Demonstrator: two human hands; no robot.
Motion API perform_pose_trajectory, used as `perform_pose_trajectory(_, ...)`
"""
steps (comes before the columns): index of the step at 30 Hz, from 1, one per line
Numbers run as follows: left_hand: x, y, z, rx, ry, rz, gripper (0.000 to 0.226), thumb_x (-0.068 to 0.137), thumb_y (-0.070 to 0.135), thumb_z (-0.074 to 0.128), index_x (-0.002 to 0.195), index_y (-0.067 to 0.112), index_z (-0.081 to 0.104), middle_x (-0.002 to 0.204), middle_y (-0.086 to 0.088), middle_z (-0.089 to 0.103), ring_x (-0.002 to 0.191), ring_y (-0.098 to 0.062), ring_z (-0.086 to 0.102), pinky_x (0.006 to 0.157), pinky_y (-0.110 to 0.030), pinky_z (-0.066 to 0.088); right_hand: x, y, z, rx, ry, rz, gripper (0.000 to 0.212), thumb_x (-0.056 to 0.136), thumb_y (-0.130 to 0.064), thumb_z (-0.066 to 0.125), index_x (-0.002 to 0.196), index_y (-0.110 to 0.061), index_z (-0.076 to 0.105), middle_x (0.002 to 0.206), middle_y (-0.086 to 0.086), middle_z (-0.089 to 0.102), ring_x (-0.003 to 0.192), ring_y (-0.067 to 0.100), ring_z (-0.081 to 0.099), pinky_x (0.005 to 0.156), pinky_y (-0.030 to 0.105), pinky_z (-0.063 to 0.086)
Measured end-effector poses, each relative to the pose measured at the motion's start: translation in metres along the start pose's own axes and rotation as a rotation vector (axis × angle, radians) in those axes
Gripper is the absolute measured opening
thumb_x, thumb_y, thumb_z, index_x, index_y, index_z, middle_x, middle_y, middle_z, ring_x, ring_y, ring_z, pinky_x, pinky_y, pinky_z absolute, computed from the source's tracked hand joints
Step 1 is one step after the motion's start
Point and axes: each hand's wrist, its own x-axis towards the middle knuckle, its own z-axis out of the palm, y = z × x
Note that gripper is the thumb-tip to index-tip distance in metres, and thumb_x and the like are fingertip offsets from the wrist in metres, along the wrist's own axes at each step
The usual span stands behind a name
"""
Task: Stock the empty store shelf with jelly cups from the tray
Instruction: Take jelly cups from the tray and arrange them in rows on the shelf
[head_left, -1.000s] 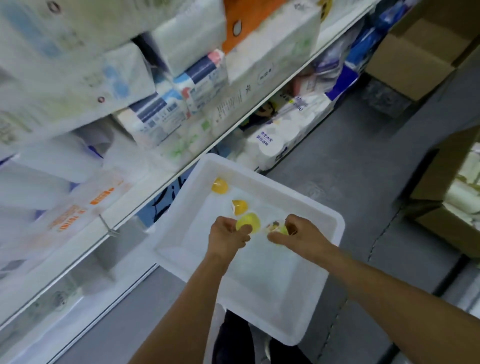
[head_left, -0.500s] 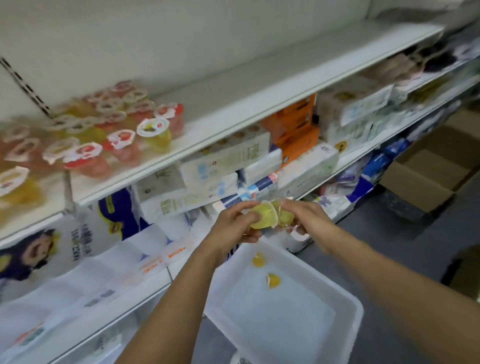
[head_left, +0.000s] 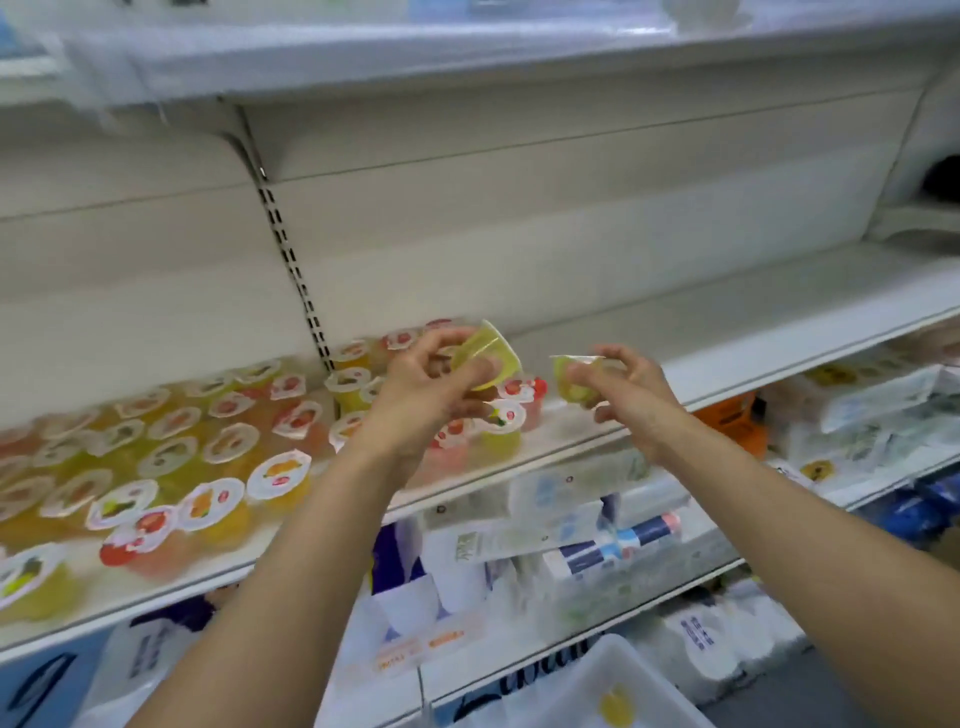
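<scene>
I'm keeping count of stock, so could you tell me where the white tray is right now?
In the head view the white tray sits at the bottom right, below the shelves, with one yellow jelly cup visible inside it.

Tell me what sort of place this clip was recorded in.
Most likely a shop aisle: a white slotted-upright shelf partly stocked with sealed jelly cups, and packaged goods on the shelf below.

left hand (head_left: 426, 384) bare | right hand (head_left: 628, 395) bare | forearms sleeveless | no gloves
</scene>
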Motion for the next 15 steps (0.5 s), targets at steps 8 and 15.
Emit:
perform_pose_trajectory(8,0.067,0.000,-0.060,0.044,0.198,-0.074,0.050,0.078,0.007,0.077,0.120,0.008,0.049,0.111,-0.019,0.065,0.084,-0.028,0.072,0.072,-0.037,0.061,0.119,0.000,0.048,-0.468,0.021,-0.035,0.056,0.066,-0.017,0.083,0.114,-0.012,0.056,0.110,0.012,0.064,0.089,0.026,0.064,0.082,0.042,0.056)
perform_pose_trajectory(15,0.093,-0.014,-0.066,0.225,0.164,-0.082,0.045,0.080,0.027,0.077,0.119,0.036,0.056,0.104,-0.002,0.067,0.087,-0.021,0.069,0.074,-0.031,0.057,0.156,0.013,0.079,-0.682,-0.084,-0.097,0.062,0.070,-0.016,0.082,0.122,-0.006,0.051,0.123,0.011,0.056,0.109,0.025,0.054,0.079,0.025,0.039)
